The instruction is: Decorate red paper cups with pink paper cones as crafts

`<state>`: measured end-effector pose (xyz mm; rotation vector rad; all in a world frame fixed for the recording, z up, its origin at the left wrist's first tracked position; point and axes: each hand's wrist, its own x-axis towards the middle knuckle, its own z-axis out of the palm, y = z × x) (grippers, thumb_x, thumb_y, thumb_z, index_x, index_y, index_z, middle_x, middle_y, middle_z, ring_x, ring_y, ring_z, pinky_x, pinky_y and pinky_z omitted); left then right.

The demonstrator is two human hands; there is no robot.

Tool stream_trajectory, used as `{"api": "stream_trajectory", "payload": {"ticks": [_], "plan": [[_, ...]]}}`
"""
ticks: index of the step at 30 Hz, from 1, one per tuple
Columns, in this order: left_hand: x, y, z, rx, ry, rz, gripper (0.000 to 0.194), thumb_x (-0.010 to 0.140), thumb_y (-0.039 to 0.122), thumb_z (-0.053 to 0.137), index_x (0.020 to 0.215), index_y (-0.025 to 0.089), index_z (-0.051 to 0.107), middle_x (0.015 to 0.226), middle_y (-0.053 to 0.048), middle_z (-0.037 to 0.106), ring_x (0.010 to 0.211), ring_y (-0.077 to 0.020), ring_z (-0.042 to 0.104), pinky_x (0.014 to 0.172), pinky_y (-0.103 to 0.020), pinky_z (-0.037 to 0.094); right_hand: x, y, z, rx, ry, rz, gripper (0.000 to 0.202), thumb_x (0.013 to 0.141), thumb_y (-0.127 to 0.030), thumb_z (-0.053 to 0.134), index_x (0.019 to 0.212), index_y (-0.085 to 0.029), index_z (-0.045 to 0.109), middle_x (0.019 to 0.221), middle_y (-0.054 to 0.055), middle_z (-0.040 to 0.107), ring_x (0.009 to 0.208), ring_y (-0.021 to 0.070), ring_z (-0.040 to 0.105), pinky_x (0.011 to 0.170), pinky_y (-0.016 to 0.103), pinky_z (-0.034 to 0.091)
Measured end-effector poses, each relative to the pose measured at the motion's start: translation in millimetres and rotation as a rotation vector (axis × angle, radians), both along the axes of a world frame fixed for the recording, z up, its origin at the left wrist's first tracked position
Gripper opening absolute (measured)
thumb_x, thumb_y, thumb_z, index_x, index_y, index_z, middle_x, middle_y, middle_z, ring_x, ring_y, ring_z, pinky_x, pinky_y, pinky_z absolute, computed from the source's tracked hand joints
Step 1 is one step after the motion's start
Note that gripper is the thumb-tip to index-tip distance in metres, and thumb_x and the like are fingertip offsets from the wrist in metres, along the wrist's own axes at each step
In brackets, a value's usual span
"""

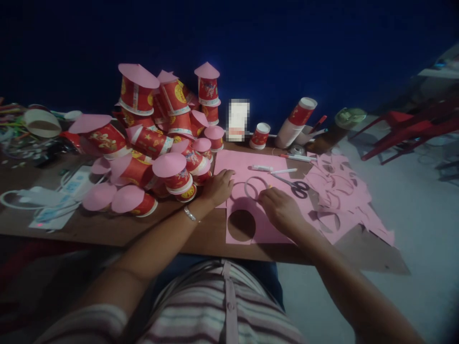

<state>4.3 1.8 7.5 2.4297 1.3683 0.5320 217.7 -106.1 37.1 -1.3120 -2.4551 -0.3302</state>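
Observation:
Pink paper sheets (276, 224) lie on the brown table, one with a round hole cut through it near the front edge. My left hand (219, 188) rests on the left side of the paper, fingers stretched out and holding nothing. To its right, my right hand (281, 208) is closed, its fingertips at the edge of a thin pale ring (245, 189), which stands slightly off the sheet. A darker round outline or shadow shows beside the ring. Something small and yellow sits by the right fingers, too small to name. Dark-handled scissors (300, 189) lie just beyond this hand.
Stacked red paper cups (138, 98) with pink cone tops crowd the left. A white marker (262, 168) lies behind the ring. Pink paper scraps (344, 191) cover the right end. A power strip (59, 198) lies far left; a plain-topped cup (260, 136) stands at the back.

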Motion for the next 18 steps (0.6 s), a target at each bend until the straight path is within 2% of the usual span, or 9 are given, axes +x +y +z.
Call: {"api": "stream_trajectory", "payload": {"ticks": [4, 7, 18], "plan": [[0, 2, -3.9, 0.031, -0.049, -0.021, 0.03, 0.097, 0.018, 0.047, 0.123, 0.017, 0.061, 0.122, -0.011, 0.068, 0.106, -0.0226, 0.067, 0.095, -0.036, 0.053, -12, 2, -9.3, 0.0, -0.076, 0.105, 0.017, 0.099, -0.011, 0.053, 0.09, -0.013, 0.068, 0.085, 0.009, 0.066, 0.081, 0.0228, 0.053, 0.071, 0.034, 0.04], [0, 4, -7.6, 0.048, -0.091, -0.035, 0.029, 0.097, 0.017, 0.046, 0.122, 0.017, 0.061, 0.119, -0.011, 0.067, 0.107, -0.0224, 0.066, 0.096, -0.037, 0.053, -18, 6, -11.5, -0.027, -0.128, 0.115, 0.016, 0.097, -0.01, 0.055, 0.087, -0.013, 0.067, 0.086, 0.009, 0.065, 0.082, 0.0233, 0.053, 0.068, 0.035, 0.038], [-2, 13, -18.1, 0.176, -0.339, -0.099, 0.028, 0.099, 0.013, 0.039, 0.119, 0.014, 0.059, 0.112, -0.012, 0.066, 0.105, -0.0214, 0.065, 0.096, -0.038, 0.054, -23, 20, -20.6, -0.158, -0.148, 0.114, 0.017, 0.101, -0.014, 0.054, 0.102, -0.012, 0.071, 0.091, 0.01, 0.067, 0.085, 0.0218, 0.057, 0.068, 0.034, 0.039]]}}
